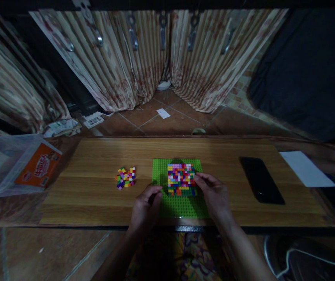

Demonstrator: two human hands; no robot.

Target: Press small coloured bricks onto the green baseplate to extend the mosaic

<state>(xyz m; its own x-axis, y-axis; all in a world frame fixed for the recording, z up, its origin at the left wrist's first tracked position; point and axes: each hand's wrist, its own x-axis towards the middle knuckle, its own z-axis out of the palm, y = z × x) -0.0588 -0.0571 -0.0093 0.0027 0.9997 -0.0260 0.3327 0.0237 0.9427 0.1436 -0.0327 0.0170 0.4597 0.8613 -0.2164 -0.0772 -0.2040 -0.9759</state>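
A green studded baseplate (170,208) lies on the wooden table. Rows of small multicoloured toy bricks (180,175) cover its middle as one tight block, with gaps between bricks in the lowest rows. My left hand (146,205) is at the plate's left edge, fingers curled and thumb close to the index finger; anything between them is too small to make out. At the block's right side, my right hand (215,193) has its fingertips pinched together by the outer bricks. What those fingertips hold, if anything, is hidden. Left of the plate sits a pile of loose bricks (125,177).
On the right of the table (94,156) lies a black phone (261,180), with a white sheet (307,168) past it at the table's edge. A clear plastic box (3,168) with an orange label stands at the left. Curtains (114,62) hang beyond the table.
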